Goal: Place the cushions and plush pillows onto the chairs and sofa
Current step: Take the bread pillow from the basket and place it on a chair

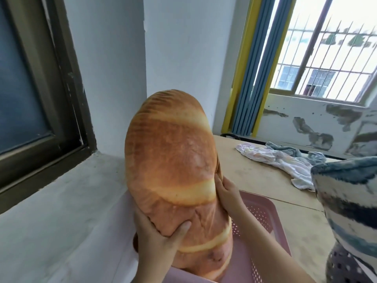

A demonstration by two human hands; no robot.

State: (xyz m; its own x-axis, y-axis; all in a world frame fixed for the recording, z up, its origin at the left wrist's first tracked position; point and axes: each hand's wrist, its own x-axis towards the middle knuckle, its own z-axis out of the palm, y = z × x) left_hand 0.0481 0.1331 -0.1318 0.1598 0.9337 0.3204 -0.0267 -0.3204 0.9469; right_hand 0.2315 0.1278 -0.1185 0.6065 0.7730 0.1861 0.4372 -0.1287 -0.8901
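A long plush pillow printed like a loaf of bread stands upright in front of me, its lower end inside a pink plastic basket. My left hand grips its lower left side, thumb pressed into the fabric. On the pillow's right edge, my right hand holds it. A blue-and-white striped furry cushion stands at the right edge, over a dotted grey cushion. No chair or sofa shows.
The basket sits on a light wooden table with crumpled white and blue cloths on it. A dark-framed window and grey sill are at the left. A barred window with blue-yellow curtains is at the right.
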